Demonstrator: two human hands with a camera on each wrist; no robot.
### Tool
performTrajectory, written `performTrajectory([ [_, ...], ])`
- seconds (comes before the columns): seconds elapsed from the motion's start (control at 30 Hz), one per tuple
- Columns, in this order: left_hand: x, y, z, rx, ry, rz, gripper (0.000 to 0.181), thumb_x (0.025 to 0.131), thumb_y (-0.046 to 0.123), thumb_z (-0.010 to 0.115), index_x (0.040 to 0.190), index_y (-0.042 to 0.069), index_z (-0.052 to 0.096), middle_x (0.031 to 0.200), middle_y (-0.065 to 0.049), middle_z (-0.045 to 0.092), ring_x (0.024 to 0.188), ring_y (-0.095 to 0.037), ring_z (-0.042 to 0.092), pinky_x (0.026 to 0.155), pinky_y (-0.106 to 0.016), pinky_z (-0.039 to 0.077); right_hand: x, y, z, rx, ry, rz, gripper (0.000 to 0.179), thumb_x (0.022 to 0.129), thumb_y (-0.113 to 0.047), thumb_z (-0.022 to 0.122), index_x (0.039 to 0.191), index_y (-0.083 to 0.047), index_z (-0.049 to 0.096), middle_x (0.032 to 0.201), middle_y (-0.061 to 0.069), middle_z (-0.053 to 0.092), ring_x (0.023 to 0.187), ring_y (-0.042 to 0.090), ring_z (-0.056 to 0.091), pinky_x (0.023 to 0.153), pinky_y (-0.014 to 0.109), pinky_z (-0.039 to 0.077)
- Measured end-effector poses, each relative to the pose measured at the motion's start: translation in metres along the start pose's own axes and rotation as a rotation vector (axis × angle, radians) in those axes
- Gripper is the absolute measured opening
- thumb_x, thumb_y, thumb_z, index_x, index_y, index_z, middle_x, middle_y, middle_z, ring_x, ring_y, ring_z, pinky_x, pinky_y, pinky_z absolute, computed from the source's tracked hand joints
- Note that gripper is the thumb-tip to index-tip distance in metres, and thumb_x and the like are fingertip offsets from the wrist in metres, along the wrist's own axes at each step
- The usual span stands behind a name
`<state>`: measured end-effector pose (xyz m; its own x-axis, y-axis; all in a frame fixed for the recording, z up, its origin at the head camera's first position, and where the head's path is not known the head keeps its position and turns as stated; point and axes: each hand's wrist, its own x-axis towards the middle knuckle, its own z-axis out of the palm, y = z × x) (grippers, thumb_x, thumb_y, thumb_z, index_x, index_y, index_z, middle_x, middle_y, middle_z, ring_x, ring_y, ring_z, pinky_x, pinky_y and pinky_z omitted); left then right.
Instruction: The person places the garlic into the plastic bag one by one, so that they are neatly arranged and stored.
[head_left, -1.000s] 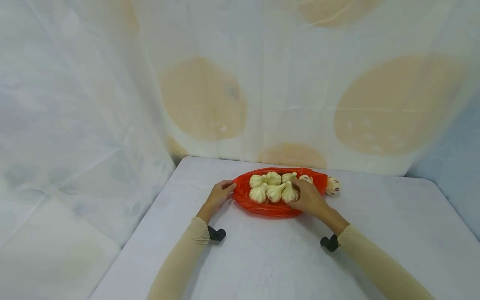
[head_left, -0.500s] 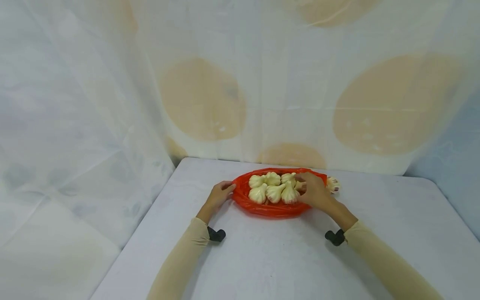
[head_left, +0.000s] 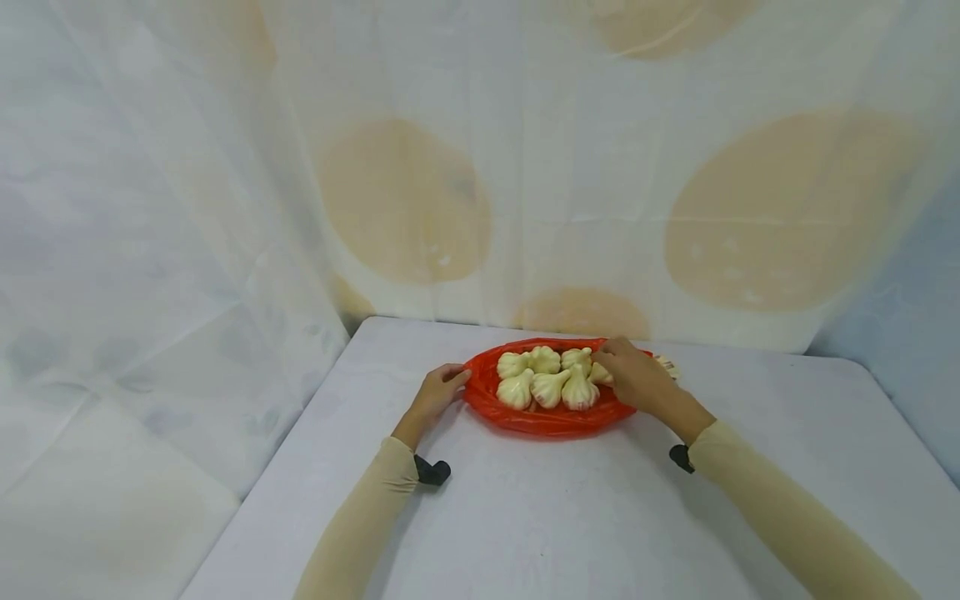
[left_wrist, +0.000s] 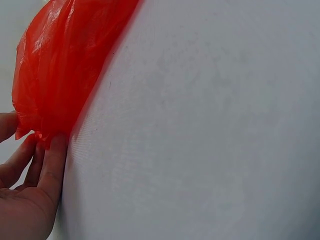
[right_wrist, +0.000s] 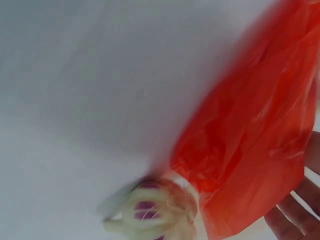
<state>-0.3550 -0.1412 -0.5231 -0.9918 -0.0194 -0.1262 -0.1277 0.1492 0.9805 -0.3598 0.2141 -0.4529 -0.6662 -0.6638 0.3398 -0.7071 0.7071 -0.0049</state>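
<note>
A red plastic bag [head_left: 551,425] lies on the white table, its wide mouth facing up. Inside it several pale garlic bulbs [head_left: 550,388] sit side by side. At the bag's left end my left hand [head_left: 437,390] pinches the rim between thumb and fingers, as the left wrist view of the bag [left_wrist: 65,65] shows. Over the right end is my right hand [head_left: 639,382]; its extended fingers touch the inner side of the rim, and no bulb shows in them. One more garlic bulb [right_wrist: 155,212] with purple streaks rests on the table outside the bag, partly hidden by that hand in the head view.
The white table [head_left: 510,525] carries the bag and bulbs. Behind it hangs a pale curtain [head_left: 570,183] with large tan spots, close to the far edge. Another pale sheet [head_left: 150,333] borders the left side. Black camera mounts [head_left: 432,471] sit at the wrists.
My right hand has come away from the front right bulb and moved right to the bag's right rim. The bag's right side has spread slightly. The left hand keeps its place.
</note>
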Motion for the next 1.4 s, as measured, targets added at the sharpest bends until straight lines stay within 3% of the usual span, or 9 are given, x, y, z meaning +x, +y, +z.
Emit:
performTrajectory([
  [0.23, 0.000, 0.002, 0.000, -0.009, 0.000, 0.014, 0.035, 0.083, 0.031, 0.057, 0.112, 0.012, 0.055, 0.108, -0.004, 0.055, 0.097, -0.018, 0.054, 0.075, -0.029, 0.049, 0.004, 0.009, 0.005, -0.096, 0.009, -0.137, 0.028, 0.071, 0.004, 0.061, 0.096, -0.007, 0.059, 0.094, 0.008, 0.049, 0.089, 0.024, 0.046, 0.072, 0.035, 0.046],
  [0.6, 0.000, 0.002, 0.002, -0.031, 0.002, 0.015, 0.031, 0.083, 0.029, 0.058, 0.110, 0.013, 0.056, 0.106, -0.004, 0.055, 0.096, -0.018, 0.055, 0.074, -0.028, 0.049, 0.001, 0.013, 0.006, -0.094, -0.027, -0.111, 0.027, 0.072, 0.004, 0.064, 0.096, -0.006, 0.058, 0.096, 0.008, 0.047, 0.092, 0.025, 0.042, 0.071, 0.033, 0.045],
  [0.73, 0.000, 0.001, 0.001, -0.032, 0.000, 0.022, 0.031, 0.084, 0.029, 0.058, 0.109, 0.012, 0.056, 0.106, -0.004, 0.055, 0.095, -0.018, 0.055, 0.074, -0.028, 0.049, -0.001, 0.013, 0.002, -0.046, -0.065, -0.048, 0.032, 0.069, 0.006, 0.063, 0.098, -0.005, 0.057, 0.100, 0.011, 0.046, 0.094, 0.027, 0.042, 0.075, 0.037, 0.045],
  [0.87, 0.002, 0.000, 0.000, -0.032, -0.004, 0.024, 0.032, 0.083, 0.030, 0.058, 0.110, 0.013, 0.056, 0.107, -0.004, 0.055, 0.096, -0.018, 0.055, 0.075, -0.028, 0.049, -0.002, 0.014, -0.003, 0.056, -0.094, 0.110, 0.042, 0.065, -0.001, 0.067, 0.105, -0.005, 0.056, 0.106, 0.012, 0.046, 0.094, 0.027, 0.046, 0.075, 0.040, 0.046],
  [0.97, 0.003, 0.000, -0.001, -0.023, -0.006, 0.019, 0.033, 0.083, 0.031, 0.057, 0.111, 0.013, 0.055, 0.107, -0.003, 0.055, 0.096, -0.018, 0.054, 0.076, -0.028, 0.049, -0.005, 0.017, -0.005, 0.168, -0.056, 0.222, 0.041, 0.065, -0.013, 0.073, 0.102, -0.004, 0.057, 0.104, 0.011, 0.049, 0.089, 0.027, 0.049, 0.073, 0.040, 0.047],
  [1.1, 0.003, 0.000, -0.001, -0.001, -0.003, 0.015, 0.034, 0.084, 0.031, 0.056, 0.113, 0.013, 0.054, 0.108, -0.003, 0.054, 0.097, -0.018, 0.054, 0.076, -0.028, 0.049, -0.008, 0.021, -0.002, 0.246, -0.005, 0.275, 0.041, 0.065, -0.019, 0.075, 0.099, -0.002, 0.059, 0.100, 0.012, 0.051, 0.087, 0.027, 0.050, 0.075, 0.041, 0.046],
  [1.17, 0.003, 0.000, -0.001, 0.001, 0.000, 0.013, 0.034, 0.084, 0.032, 0.057, 0.113, 0.013, 0.054, 0.108, -0.003, 0.054, 0.097, -0.018, 0.054, 0.076, -0.028, 0.049, -0.010, 0.022, 0.001, 0.223, 0.003, 0.257, 0.043, 0.064, -0.013, 0.074, 0.103, -0.002, 0.057, 0.101, 0.012, 0.049, 0.090, 0.027, 0.048, 0.077, 0.042, 0.045],
  [1.23, 0.003, -0.001, -0.001, 0.000, 0.002, 0.012, 0.035, 0.083, 0.032, 0.057, 0.112, 0.013, 0.055, 0.108, -0.003, 0.055, 0.096, -0.017, 0.054, 0.075, -0.028, 0.049, -0.010, 0.022, 0.003, 0.167, 0.002, 0.190, 0.046, 0.065, -0.005, 0.069, 0.108, -0.003, 0.055, 0.104, 0.012, 0.047, 0.095, 0.027, 0.045, 0.078, 0.042, 0.044],
  [1.4, 0.005, -0.003, 0.000, -0.008, -0.003, 0.021, 0.035, 0.082, 0.034, 0.059, 0.111, 0.014, 0.055, 0.107, -0.003, 0.055, 0.096, -0.017, 0.054, 0.075, -0.028, 0.049, -0.004, 0.020, 0.008, 0.005, 0.016, -0.094, 0.036, 0.071, 0.010, 0.054, 0.103, -0.006, 0.057, 0.105, 0.011, 0.048, 0.100, 0.024, 0.041, 0.077, 0.036, 0.045],
])
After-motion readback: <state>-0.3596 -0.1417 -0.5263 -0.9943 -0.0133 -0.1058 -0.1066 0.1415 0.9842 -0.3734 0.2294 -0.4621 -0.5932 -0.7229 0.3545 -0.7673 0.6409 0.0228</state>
